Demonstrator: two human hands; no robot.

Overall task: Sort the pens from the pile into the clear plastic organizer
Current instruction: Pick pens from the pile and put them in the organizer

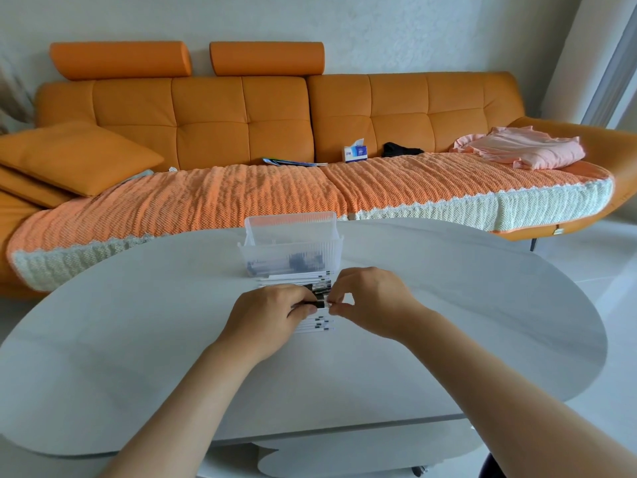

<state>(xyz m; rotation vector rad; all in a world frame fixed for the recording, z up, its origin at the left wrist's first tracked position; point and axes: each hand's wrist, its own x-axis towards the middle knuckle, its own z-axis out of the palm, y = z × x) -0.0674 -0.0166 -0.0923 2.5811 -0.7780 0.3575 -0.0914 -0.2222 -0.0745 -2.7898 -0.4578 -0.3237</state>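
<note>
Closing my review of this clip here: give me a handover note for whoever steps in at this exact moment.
Left hand: grip curled round a white-and-black pen just above the pile.
Right hand: pinches that pen's right end.
Pile of pens lies on the white table, directly in front of the clear plastic organizer.
Done: dark-tipped items, apparently pens, show blurred through the organizer's front wall.
Left: place the held pen, then the rest of the pile.

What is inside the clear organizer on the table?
Dark pen parts show through the ribbed front wall of the organizer, low down. The ribs blur them, so their number is unclear.
</note>
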